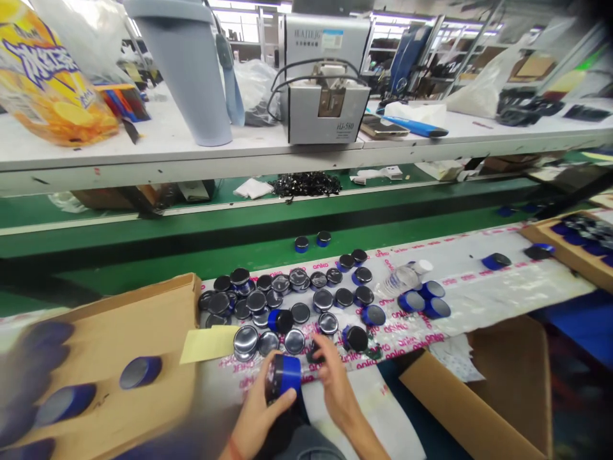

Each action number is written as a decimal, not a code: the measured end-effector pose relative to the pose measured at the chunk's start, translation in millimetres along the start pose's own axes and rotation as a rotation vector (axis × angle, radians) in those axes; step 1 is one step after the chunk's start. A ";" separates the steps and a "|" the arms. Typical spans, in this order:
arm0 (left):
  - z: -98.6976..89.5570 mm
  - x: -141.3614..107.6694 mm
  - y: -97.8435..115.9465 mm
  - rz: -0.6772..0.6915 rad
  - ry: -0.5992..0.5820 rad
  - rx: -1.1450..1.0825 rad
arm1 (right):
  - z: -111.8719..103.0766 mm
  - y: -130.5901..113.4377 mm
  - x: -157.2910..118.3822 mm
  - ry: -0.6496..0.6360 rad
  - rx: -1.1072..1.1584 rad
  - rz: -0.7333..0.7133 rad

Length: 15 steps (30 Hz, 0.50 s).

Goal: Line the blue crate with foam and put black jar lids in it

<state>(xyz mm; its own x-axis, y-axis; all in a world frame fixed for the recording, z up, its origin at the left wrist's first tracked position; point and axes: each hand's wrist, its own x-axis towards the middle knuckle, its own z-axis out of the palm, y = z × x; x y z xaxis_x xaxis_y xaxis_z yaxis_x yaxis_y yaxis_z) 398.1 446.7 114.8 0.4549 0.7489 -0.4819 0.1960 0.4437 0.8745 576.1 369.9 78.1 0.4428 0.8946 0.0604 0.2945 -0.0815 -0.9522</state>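
Observation:
My left hand (261,409) is wrapped round a short black-and-blue cylinder (287,374), held tilted above the near edge of the work surface. To its right, my right hand (336,386) has its fingers stretched out and apart. A small dark piece (316,350) shows by its fingertips; whether they touch it I cannot tell. Just beyond both hands, many round black-topped pieces (300,313) stand close together. One blue-and-black cylinder (280,321) lies on its side among them, and another dark one (355,338) sits nearer my right hand.
Left is a cardboard tray (191,319) with blue cylinders, beside yellow paper (211,344). A clear bottle (407,276) lies to the right. An open cardboard box (479,409) stands near right, a filled tray (565,252) farther off. The shelf above holds a grey machine (325,115) and tumbler (191,70).

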 end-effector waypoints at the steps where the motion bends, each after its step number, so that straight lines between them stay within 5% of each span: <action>1: 2.7 -1.8 -2.6 -0.004 -0.017 0.007 | 12.0 -13.3 -7.5 -0.086 0.051 0.062; 4: 6.7 -10.6 -15.2 -0.042 -0.019 -0.008 | 35.7 -25.7 -24.1 -0.198 0.168 0.247; 8: -10.8 -19.7 -43.9 -0.142 0.057 -0.119 | 33.7 7.4 -37.9 -0.144 0.280 0.421; 15: -71.7 -7.0 -86.2 -0.185 0.502 -0.166 | 21.6 62.0 -48.7 -0.063 0.249 0.441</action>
<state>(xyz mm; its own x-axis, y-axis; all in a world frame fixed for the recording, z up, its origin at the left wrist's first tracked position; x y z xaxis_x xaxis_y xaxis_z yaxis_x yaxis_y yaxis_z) 315.8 438.6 38.8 -0.0511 0.7759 -0.6288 0.0758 0.6308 0.7722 554.5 330.8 9.6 0.4250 0.8240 -0.3746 -0.1232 -0.3573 -0.9258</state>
